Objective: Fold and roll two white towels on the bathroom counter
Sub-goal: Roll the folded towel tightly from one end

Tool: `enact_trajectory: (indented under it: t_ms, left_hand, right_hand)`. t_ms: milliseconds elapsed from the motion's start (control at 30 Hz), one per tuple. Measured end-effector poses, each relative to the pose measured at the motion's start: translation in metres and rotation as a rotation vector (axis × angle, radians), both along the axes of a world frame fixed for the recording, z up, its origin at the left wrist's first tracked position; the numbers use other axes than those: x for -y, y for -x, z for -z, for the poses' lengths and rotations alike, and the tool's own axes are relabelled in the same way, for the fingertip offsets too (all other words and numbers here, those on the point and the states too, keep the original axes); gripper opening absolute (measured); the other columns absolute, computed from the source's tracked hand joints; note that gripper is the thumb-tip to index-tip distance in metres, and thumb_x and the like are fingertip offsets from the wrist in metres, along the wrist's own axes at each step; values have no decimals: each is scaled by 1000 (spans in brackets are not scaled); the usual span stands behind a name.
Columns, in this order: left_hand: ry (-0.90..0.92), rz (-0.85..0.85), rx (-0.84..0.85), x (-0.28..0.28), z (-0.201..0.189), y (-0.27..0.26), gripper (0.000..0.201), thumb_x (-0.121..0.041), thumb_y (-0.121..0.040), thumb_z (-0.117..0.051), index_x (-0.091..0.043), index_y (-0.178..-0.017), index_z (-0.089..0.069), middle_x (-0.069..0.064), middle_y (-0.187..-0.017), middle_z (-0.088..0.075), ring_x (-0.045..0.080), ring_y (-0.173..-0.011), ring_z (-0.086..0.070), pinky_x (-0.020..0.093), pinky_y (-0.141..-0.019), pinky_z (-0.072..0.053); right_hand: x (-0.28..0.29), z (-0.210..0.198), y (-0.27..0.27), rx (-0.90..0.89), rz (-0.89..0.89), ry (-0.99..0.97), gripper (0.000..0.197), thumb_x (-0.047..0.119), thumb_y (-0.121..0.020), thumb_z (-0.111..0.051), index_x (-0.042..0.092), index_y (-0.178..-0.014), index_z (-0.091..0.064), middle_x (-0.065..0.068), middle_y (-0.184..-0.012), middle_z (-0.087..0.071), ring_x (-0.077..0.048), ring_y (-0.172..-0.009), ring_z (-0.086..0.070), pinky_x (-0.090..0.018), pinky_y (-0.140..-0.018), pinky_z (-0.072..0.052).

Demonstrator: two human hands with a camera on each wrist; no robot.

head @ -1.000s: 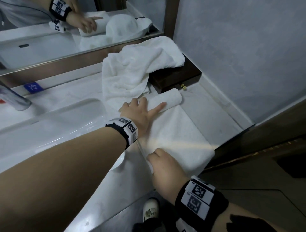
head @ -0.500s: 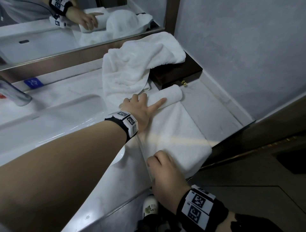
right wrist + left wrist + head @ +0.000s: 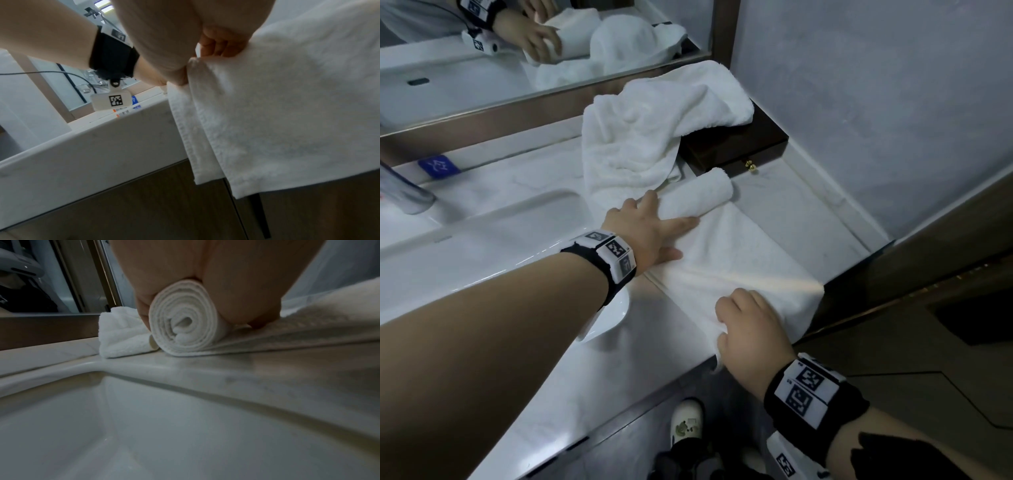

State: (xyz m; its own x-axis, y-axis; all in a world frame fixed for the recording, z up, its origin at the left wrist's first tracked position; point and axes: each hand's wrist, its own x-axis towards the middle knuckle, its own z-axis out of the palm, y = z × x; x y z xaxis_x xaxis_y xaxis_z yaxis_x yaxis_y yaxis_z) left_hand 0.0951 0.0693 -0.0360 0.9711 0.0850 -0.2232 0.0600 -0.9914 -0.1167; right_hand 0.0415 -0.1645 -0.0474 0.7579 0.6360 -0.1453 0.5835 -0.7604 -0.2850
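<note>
Rolling the first towel beside the sink

My left hand has its grip curled round the rolled end of the folded towel on the table, just right of the sink. My right hand pinches its near edge at the table's front. The second towel lies crumpled behind the roll.

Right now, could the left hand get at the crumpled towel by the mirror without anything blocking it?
Probably yes. The left hand grips the rolled end of the folded towel, and the crumpled towel lies just beyond its fingers with nothing between. It would have to let go of the roll first.
</note>
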Motion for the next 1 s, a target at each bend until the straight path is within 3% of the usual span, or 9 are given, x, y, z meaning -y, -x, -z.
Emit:
enact_trajectory:
  t_ms: [133, 233, 333, 433, 633, 800, 1000]
  left_hand:
    - [-40, -35, 42, -3, 2, 9, 61, -74, -87, -39, -67, -139, -8, 8, -133, -29, 30, -105, -44, 43, -85, -46]
    - [-49, -41, 54, -6, 3, 11, 62, -76, -85, -36, -67, -139, -5, 8, -133, -29, 30, -104, -44, 43, -83, -45]
    - [-30, -49, 12, -7, 0, 11, 79, -93, -67, -32, -71, -135, 0, 5, -130, -28, 30, -107, -42, 46, -84, -42]
    - [-21, -52, -32, -5, -5, 11, 100, -103, -43, -31, -74, -132, 0, 2, -122, -27, 29, -103, -41, 46, -81, -38]
    - [-36, -46, -116, -2, -9, 7, 119, -101, -27, -43, -73, -132, 7, 1, -111, -24, 25, -88, -31, 41, -68, -30]
    - [-12, -63, -186, 1, -14, 5, 128, -96, -22, -53, -74, -130, 12, 2, -112, -20, 28, -93, -32, 45, -72, -44]
    - [19, -71, -221, 5, -15, 4, 133, -89, -21, -60, -75, -130, 14, 6, -122, -20, 33, -106, -35, 40, -63, -39]
  right_hand:
    - [0, -2, -15, -9, -32, 68, 19, 13, -80, -48, 17, -98, -51, -2, -107, -48, -22, -102, -41, -32, -90, -36]
    - [-4, -7, -19, -45, -7, 72, 16, 14, -83, -48, 16, -99, -52, -2, -104, -49, -23, -100, -45, -35, -85, -41]
    - [-5, -10, -12, -117, 24, 50, 10, 18, -84, -50, 16, -94, -51, -1, -96, -48, -26, -89, -51, -35, -70, -43]
    - [-3, -13, -2, -127, 13, 39, 14, 18, -83, -51, 14, -96, -54, -2, -99, -48, -26, -85, -51, -33, -69, -41]
    - [-8, -22, 19, -156, -98, 3, 21, 6, -77, -52, 12, -97, -57, -3, -103, -48, -25, -95, -47, -36, -77, -42]
    - [-12, -24, 26, -167, -139, -44, 23, 7, -80, -51, 10, -100, -62, -4, -104, -50, -23, -100, -45, -35, -81, -43]
    - [-18, -23, 31, -211, -240, -179, 16, 7, -77, -52, 4, -84, -66, -10, -90, -55, -30, -88, -51, -38, -73, -44]
